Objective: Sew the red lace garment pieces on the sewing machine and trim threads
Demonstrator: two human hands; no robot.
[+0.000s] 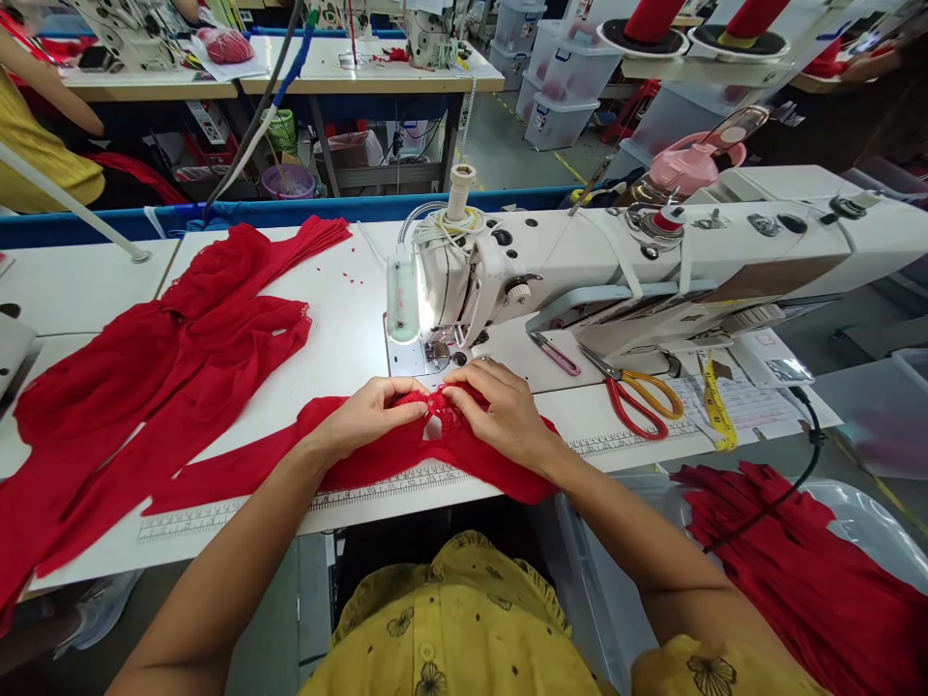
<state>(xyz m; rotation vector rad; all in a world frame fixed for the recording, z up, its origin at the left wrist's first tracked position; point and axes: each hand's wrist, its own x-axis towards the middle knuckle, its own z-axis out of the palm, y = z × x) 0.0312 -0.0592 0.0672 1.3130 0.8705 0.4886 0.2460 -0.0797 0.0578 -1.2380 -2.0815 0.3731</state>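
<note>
My left hand (pixel 373 414) and my right hand (pixel 500 406) meet over a strip of red fabric (pixel 348 462) lying across the white table (pixel 348 329), just in front of the needle area of a white sewing machine (pixel 551 261). Both hands pinch a red lace piece (pixel 437 404) at the strip's edge, fingers curled and pressed together on the cloth. The fabric runs left along a printed ruler (pixel 239 512) at the table's front edge.
A pile of red fabric pieces (pixel 174 348) covers the table's left. Orange-handled scissors (pixel 638 391), a yellow tape measure (pixel 717 406) and papers lie right of the machine. More red cloth (pixel 797 570) fills a bin at the lower right. Another person's arm (pixel 50 92) is at the far left.
</note>
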